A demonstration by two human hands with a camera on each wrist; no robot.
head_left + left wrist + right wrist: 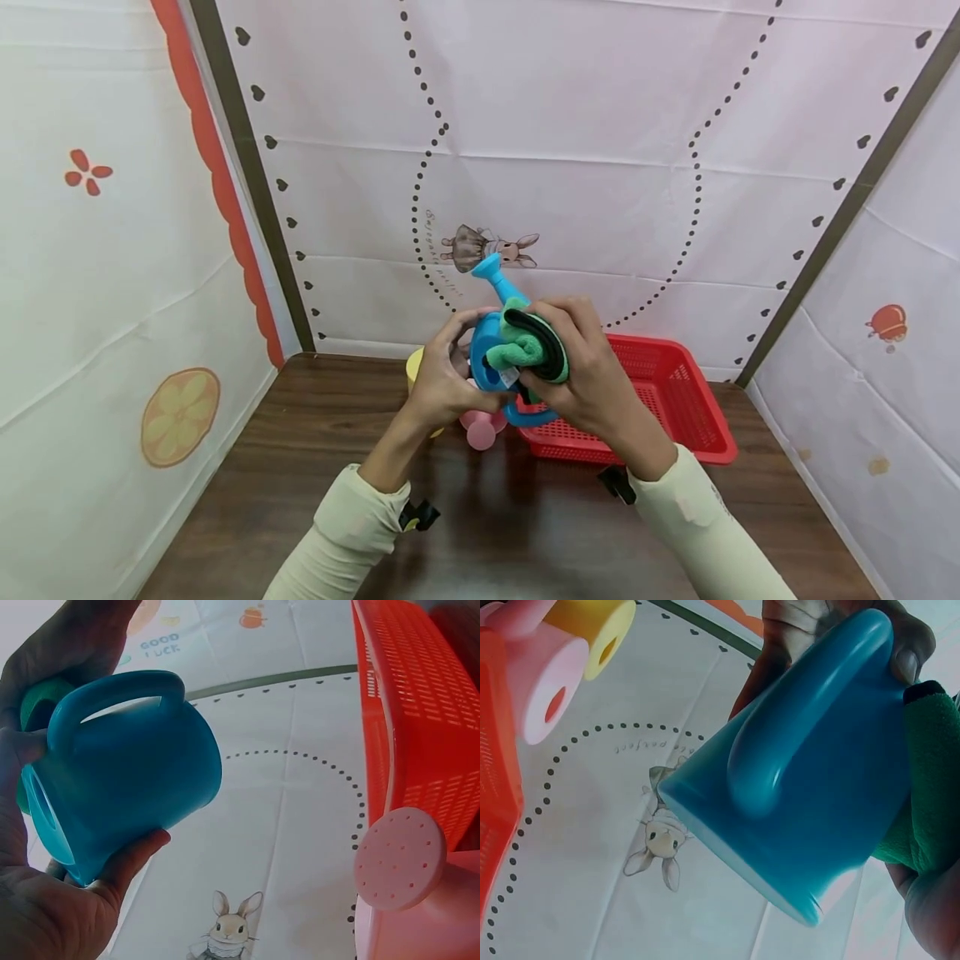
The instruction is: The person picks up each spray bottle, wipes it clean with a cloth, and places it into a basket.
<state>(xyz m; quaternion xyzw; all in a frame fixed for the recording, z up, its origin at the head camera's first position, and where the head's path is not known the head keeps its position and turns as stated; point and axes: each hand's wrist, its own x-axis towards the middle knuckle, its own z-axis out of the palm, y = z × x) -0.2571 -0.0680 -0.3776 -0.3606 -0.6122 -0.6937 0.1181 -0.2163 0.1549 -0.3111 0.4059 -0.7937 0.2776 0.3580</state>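
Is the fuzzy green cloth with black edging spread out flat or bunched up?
Bunched up: the head view shows the cloth folded over itself, held in the right hand against the blue, spouted watering can.

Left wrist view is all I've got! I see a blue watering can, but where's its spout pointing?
Observer: In the head view, the spout of the blue watering can points away toward the rabbit picture.
Operator: Cool! Is anything hiding from me by the pink watering can?
Observer: Yes, the right wrist view shows a yellow container right beside it.
Operator: I can't see any sleeves! What colour are they?
Observer: The head view shows them pale cream, on both arms.
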